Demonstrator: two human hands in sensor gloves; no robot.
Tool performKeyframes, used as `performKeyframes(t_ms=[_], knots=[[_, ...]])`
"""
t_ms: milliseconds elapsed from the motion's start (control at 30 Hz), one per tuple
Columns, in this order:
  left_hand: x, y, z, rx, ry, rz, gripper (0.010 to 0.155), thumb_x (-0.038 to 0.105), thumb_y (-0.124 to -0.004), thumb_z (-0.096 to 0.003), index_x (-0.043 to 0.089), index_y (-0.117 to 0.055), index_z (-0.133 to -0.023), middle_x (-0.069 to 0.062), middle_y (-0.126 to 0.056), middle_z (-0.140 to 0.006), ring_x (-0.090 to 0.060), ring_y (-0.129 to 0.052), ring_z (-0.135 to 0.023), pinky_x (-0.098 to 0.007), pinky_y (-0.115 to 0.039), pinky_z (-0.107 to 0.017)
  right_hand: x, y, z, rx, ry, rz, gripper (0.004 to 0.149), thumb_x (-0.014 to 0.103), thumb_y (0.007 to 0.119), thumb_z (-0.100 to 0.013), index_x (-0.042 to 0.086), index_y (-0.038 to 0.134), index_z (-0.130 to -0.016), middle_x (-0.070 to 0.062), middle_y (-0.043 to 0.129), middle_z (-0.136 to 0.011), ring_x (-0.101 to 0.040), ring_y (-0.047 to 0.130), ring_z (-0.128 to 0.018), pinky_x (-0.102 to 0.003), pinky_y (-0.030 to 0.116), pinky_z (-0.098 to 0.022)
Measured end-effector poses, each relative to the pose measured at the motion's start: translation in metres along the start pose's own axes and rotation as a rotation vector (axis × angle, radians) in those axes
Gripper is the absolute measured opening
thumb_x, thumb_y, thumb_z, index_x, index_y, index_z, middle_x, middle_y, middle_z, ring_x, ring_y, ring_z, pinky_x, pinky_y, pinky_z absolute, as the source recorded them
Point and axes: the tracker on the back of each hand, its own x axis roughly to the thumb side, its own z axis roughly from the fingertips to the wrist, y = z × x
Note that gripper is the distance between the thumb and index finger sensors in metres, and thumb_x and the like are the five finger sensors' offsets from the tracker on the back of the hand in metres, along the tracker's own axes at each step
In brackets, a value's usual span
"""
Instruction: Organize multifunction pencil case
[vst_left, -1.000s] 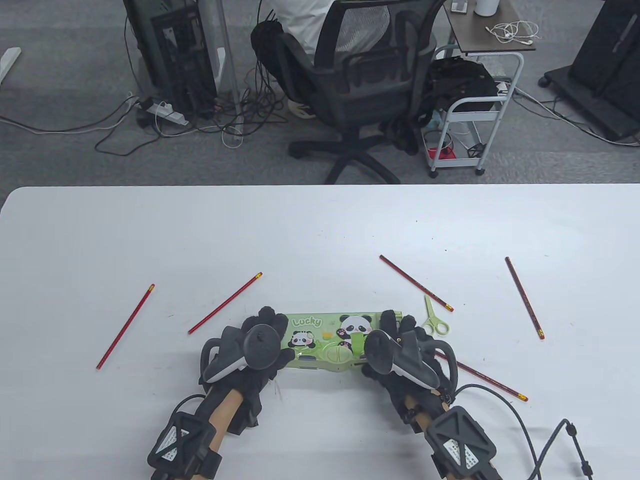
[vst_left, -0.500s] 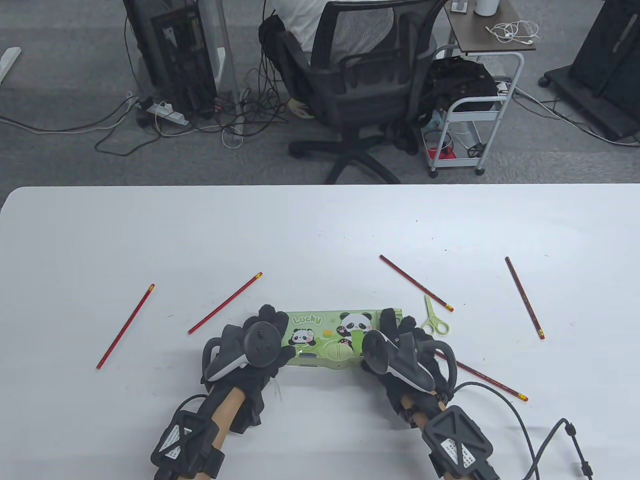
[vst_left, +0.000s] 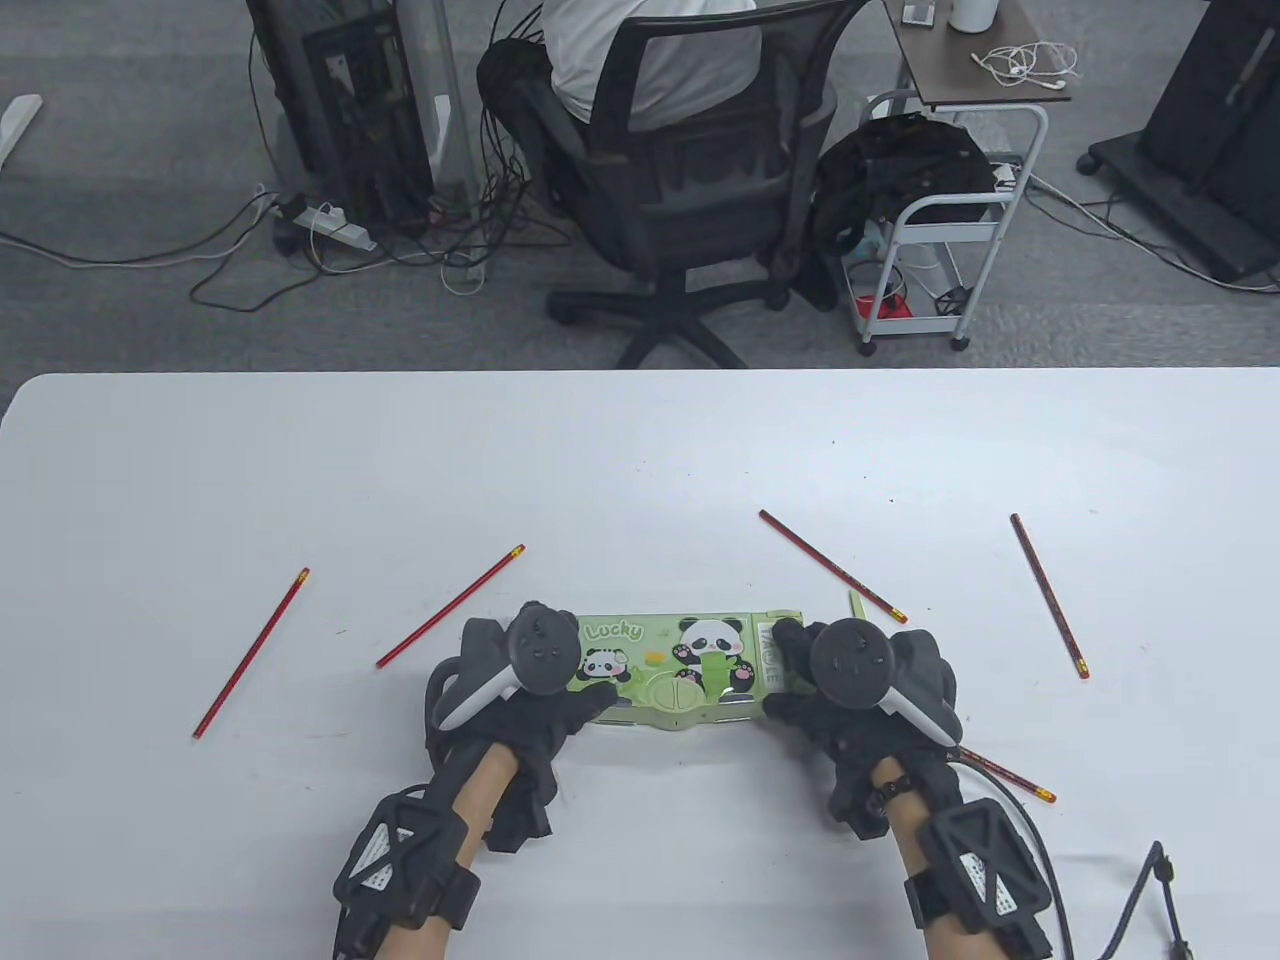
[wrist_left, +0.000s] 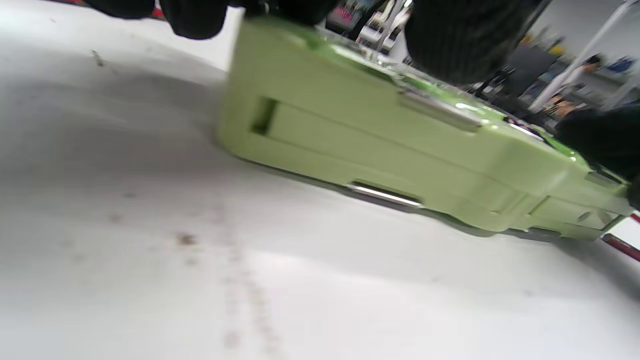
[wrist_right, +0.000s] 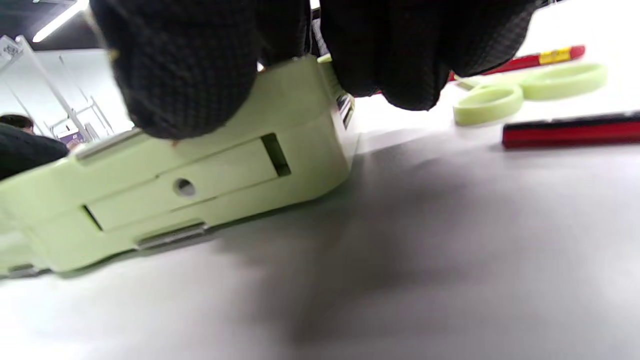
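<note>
We see the white tabletop (vst_left: 640, 450) bare across its far half, and five red pencils scattered left and right of the hands. The green pencil case (vst_left: 680, 660) lies closed near the near edge, centre; we cannot see its contents. Our left hand (vst_left: 520, 690) grasps the case's left end, fingers curled over it; our right hand (vst_left: 860, 690) grasps the right end likewise. Green scissors (wrist_right: 530, 90) lie just beside the right fingers (wrist_right: 395, 60).

Closed green panda pencil case (vst_left: 672, 668) flat
</note>
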Motion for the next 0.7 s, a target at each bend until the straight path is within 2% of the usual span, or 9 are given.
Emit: performKeyframes(t_ms=[167, 267, 433, 700], knots=[[0.038, 0.004, -0.018, -0.152, 0.199, -0.115, 0.105, 0.055, -0.075, -0.0499, -0.014, -0.023, -0.111, -0.053, -0.017, -0.113, -0.073, -0.041, -0.103, -0.081, -0.043, -0.066, -0.009, -0.002, -0.002, 0.027, 0.029, -0.102, 0.073, 0.036, 0.088, -0.04, 0.013, 0.062, -0.105, -0.028, 0.065, -0.103, -0.051, 0.078, -0.09, -0.062, 0.068, -0.067], [0.051, 0.005, -0.027, -0.2, 0.283, -0.138, 0.108, 0.052, -0.076, -0.0484, -0.018, -0.021, -0.109, -0.056, -0.015, -0.11, -0.076, -0.038, -0.101, -0.083, -0.042, -0.065, -0.013, -0.002, -0.002, 0.038, 0.038, -0.139, 0.072, 0.034, 0.088, -0.041, 0.013, 0.061, -0.105, -0.027, 0.066, -0.103, -0.051, 0.077, -0.09, -0.062, 0.067, -0.067], [0.057, 0.006, -0.033, -0.226, 0.338, -0.125, 0.111, 0.052, -0.078, -0.047, -0.02, -0.02, -0.108, -0.057, -0.014, -0.11, -0.078, -0.037, -0.101, -0.083, -0.041, -0.065, -0.014, -0.002, -0.003, 0.041, 0.04, -0.147, 0.072, 0.034, 0.088, -0.041, 0.014, 0.061, -0.105, -0.027, 0.066, -0.103, -0.051, 0.077, -0.091, -0.062, 0.066, -0.068], [0.065, 0.004, -0.035, -0.259, 0.392, -0.197, 0.112, 0.054, -0.074, -0.0455, -0.02, -0.019, -0.109, -0.057, -0.015, -0.111, -0.077, -0.038, -0.101, -0.083, -0.041, -0.065, -0.013, -0.001, -0.003, 0.044, 0.042, -0.14, 0.072, 0.033, 0.088, -0.042, 0.013, 0.061, -0.105, -0.027, 0.065, -0.104, -0.051, 0.076, -0.09, -0.062, 0.066, -0.068]])
